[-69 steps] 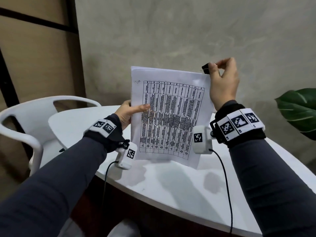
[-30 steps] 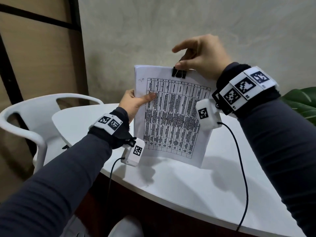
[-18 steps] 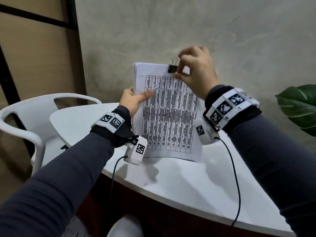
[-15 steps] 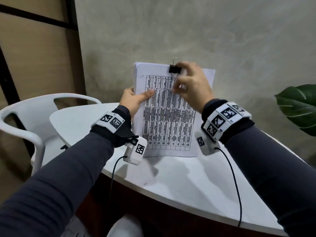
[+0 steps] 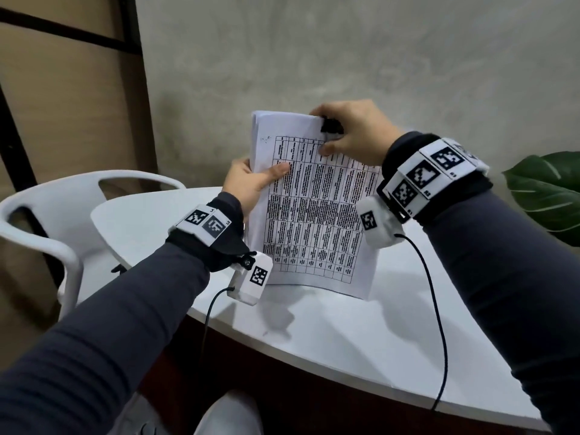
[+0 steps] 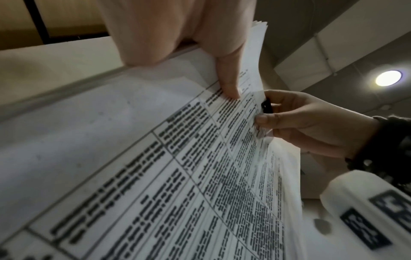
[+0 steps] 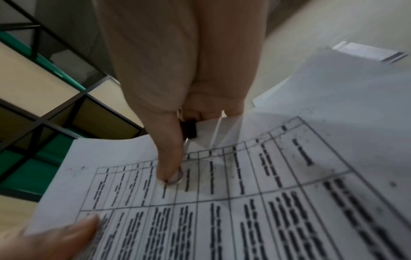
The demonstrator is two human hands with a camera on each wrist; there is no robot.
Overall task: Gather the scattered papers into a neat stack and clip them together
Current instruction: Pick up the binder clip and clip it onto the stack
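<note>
Papers (image 5: 317, 215): one stack, printed table on the front sheet, held upright above the white table (image 5: 361, 346), lower edge just over its top. Binder clip (image 5: 332, 126): black, seated on the stack's top edge. Right hand (image 5: 354, 131): fingers curled around the clip, thumb pressing its wire handle flat against the front sheet. Left hand (image 5: 251, 180): gripped the stack's left edge, thumb across the front. White chair (image 5: 62, 215): far left. Green plant (image 5: 549, 193): far right.

Looking like an office or meeting corner, going by a white table (image 5: 361, 350) standing near a bare grey wall (image 5: 345, 58), a white plastic chair (image 5: 47, 215) sitting left, a leafy plant (image 5: 546, 196) showing right, recessed ceiling light (image 6: 388, 78) glowing overhead.
</note>
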